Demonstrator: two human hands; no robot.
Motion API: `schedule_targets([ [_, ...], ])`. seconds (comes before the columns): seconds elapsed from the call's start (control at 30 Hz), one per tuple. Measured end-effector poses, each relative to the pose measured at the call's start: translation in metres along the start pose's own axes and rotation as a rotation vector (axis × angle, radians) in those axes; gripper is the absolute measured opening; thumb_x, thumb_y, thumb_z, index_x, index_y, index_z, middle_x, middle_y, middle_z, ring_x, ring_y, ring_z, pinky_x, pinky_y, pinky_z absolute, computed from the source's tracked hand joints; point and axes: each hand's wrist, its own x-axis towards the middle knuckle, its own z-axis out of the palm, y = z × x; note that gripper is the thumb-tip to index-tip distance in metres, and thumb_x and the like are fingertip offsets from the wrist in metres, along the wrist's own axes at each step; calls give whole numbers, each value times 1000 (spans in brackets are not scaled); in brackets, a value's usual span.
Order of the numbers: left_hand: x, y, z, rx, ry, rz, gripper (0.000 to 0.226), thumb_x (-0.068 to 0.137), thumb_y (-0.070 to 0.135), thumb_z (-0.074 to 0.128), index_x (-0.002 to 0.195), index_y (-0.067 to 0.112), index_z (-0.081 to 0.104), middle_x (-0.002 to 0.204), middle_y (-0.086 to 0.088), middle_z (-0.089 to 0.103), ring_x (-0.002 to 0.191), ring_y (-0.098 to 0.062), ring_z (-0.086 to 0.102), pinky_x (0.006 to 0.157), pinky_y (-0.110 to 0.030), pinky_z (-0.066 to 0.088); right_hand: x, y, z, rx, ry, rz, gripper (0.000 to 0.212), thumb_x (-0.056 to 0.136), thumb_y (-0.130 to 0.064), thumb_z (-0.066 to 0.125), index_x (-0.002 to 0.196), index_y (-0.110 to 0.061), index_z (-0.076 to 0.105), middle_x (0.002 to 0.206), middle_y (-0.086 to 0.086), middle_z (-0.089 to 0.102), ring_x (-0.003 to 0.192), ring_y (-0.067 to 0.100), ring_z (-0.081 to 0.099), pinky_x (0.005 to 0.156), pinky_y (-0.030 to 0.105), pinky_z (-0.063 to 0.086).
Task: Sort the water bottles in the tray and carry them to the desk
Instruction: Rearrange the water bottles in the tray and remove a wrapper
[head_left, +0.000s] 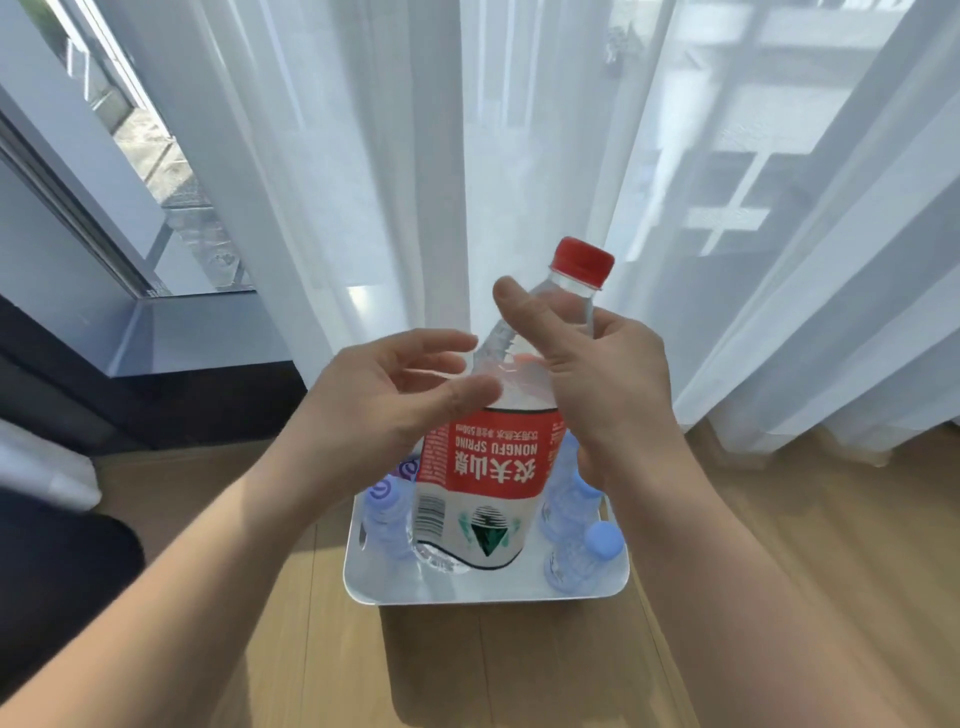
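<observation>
My right hand grips the neck and shoulder of a clear water bottle with a red cap and a red label, held above a white tray. The bottle tilts with its cap away from me. My left hand is beside the bottle's shoulder, fingers apart, its fingertips at the plastic. In the tray stand smaller clear bottles with light blue caps: one at the left, two at the right. The held bottle hides the tray's middle.
The tray rests on a light wooden floor. White sheer curtains hang right behind it. A window and grey sill are at the left, with a dark object at the lower left.
</observation>
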Motion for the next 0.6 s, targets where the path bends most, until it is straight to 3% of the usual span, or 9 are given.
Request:
schedule_targets([
  [0.1,-1,0,2,-62,41,35,41,55,54,67,94,41,68,90,17,74,80,3,70,63,-11,54,-2,2,5,-25,-19,2,41,65,-41,80,92,-11,70,64,-1,68,60,15,70,62,29,55],
  [0.2,-2,2,-1,-103,109,-17,39,73,58,56,101,35,69,92,11,75,83,-2,70,74,-27,57,-2,2,6,-28,0,-21,33,66,-40,80,82,-13,69,61,-2,67,60,13,68,63,29,56],
  [0.3,-6,1,-1,5,100,-73,23,85,46,54,87,30,70,77,17,74,66,4,68,51,-10,49,1,-1,4,50,53,-20,25,66,-37,80,75,-17,68,57,-8,65,57,10,66,62,28,56],
  [0.37,-8,1,-4,-34,116,-109,26,88,42,54,82,22,70,69,10,74,56,-2,68,42,-7,45,4,-3,3,75,88,-19,25,67,-37,80,78,-18,68,62,-8,66,60,9,67,64,27,56],
  [0.43,-9,6,-6,-128,52,-200,30,89,42,50,85,17,68,64,-1,73,52,-15,68,43,-16,52,5,-4,2,69,113,-21,25,67,-37,80,79,-18,68,65,-7,67,63,10,68,67,29,56],
  [0.5,-8,7,-2,-42,-18,-216,25,88,41,54,93,18,63,64,-6,72,51,-22,67,41,-23,52,4,-3,3,63,108,-16,25,67,-37,80,77,-18,68,64,-6,67,64,13,68,70,32,58],
  [0.6,-5,-1,5,219,42,-67,40,71,51,67,102,28,57,74,7,65,58,-6,60,48,-15,41,3,-1,3,12,92,-11,25,66,-39,80,74,-19,68,65,-5,69,68,17,70,75,38,59],
])
